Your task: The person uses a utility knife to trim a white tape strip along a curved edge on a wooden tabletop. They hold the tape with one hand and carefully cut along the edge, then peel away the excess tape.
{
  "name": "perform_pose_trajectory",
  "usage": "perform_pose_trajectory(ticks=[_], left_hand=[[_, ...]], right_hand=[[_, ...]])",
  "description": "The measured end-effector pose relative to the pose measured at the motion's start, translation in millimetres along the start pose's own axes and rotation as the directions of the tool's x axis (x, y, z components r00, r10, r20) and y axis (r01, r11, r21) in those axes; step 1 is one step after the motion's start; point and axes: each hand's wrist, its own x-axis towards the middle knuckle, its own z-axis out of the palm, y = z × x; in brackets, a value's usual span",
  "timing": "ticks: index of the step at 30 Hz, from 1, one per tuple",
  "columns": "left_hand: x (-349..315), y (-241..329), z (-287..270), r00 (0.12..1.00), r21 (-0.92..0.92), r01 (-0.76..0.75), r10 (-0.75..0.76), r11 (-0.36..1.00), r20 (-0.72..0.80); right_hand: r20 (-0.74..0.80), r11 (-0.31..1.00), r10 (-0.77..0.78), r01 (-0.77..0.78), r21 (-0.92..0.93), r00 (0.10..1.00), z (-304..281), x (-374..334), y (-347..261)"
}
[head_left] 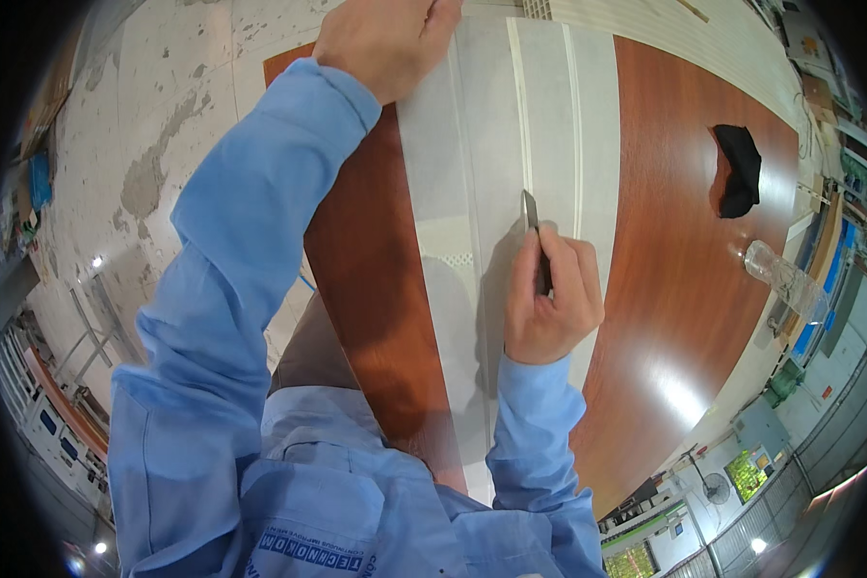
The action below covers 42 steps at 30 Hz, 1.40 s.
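Note:
My right hand (556, 299) is closed round a utility knife (543, 255), its blade pointing away from me. The tip meets the near end of a pale cream line on a long greyish-white sheet (549, 125). A second pale line runs along the sheet to the right. Beneath the sheet lies a reddish-brown wood-grain board (689, 289), showing on both sides. At the far left of the sheet is my left hand (390, 43), back of the hand up. Its fingers are mostly cut off by the upper edge of the view, so their grip is hidden.
On the board's right side are a black cloth-like item (739, 173) and, at its edge, a clear plastic bottle (788, 279) lying on its side. A stained pale floor (164, 144) stretches to the left. Stacked strips and boards (819, 279) stand beyond the right edge.

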Motion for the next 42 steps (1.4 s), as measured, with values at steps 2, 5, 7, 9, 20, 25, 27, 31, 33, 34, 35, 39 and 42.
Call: perform_pose_trajectory(ticks=[2, 5, 7, 9, 20, 25, 27, 31, 33, 34, 35, 39, 42], left_hand=[[1.3, 0.9, -0.6, 0.998, -0.003, 0.063, -0.063, 0.998, 0.009], [7.9, 2.1, -0.2, 0.957, -0.037, 0.262, -0.255, 0.964, 0.137], [8.8, 3.4, -0.2, 0.961, -0.046, 0.259, -0.253, 0.965, 0.108], [9.6, 4.3, -0.4, 0.962, -0.059, 0.262, -0.256, 0.963, 0.1], [12.6, 8.4, -5.8, 0.95, -0.024, 0.278, -0.271, 0.96, 0.153], [13.6, 4.6, -4.0, 0.942, -0.011, 0.28, -0.272, 0.96, 0.194], [12.8, 5.0, -3.9, 0.946, -0.027, 0.283, -0.274, 0.959, 0.174], [12.3, 7.7, -3.3, 0.935, -0.01, 0.323, -0.318, 0.946, 0.16], [12.6, 7.8, -3.6, 0.936, -0.011, 0.316, -0.31, 0.949, 0.163], [12.6, 7.5, -3.8, 0.937, -0.011, 0.313, -0.307, 0.95, 0.164], [12.6, 7.2, -3.8, 0.938, -0.013, 0.31, -0.304, 0.951, 0.167], [12.7, 6.0, -2.8, 0.946, -0.009, 0.292, -0.288, 0.956, 0.152], [10.9, 6.3, -1.3, 0.956, -0.028, 0.273, -0.268, 0.962, 0.118]], right_hand=[[0.004, 1.0, -0.005, 0.005, 0.01, 1.0, -0.2, -0.8, -0.1], [-0.01, 0.999, -0.032, 0.032, 0.007, 0.999, 0.8, -1.0, 0.9], [-0.02, 0.999, -0.04, 0.04, 0.003, 0.999, 2.0, -1.8, 1.8], [-0.025, 0.999, -0.034, 0.034, 0.002, 0.999, 2.2, -3.6, 2.5], [-0.013, 0.999, -0.041, 0.041, -0.03, 0.999, -2.0, -9.6, 3.3], [0.0, 0.999, 0.008, -0.008, -0.031, 1.0, -6.0, -12.8, 0.8], [0.002, 0.999, 0.014, -0.014, -0.033, 1.0, -7.4, -14.5, 0.2], [0.005, 0.999, 0.019, -0.019, -0.036, 1.0, -9.8, -18.3, 0.6], [0.006, 0.999, 0.014, -0.014, -0.038, 1.0, -10.8, -20.4, 1.2], [0.008, 0.999, 0.016, -0.015, -0.041, 1.0, -11.6, -21.6, 1.5], [0.01, 0.999, 0.017, -0.017, -0.044, 1.0, -12.5, -22.9, 1.8], [-0.004, 0.998, -0.042, 0.042, -0.051, 0.999, -12.7, -25.6, 5.1], [-0.009, 0.998, -0.038, 0.037, -0.048, 0.999, -14.0, -28.7, 6.2]])
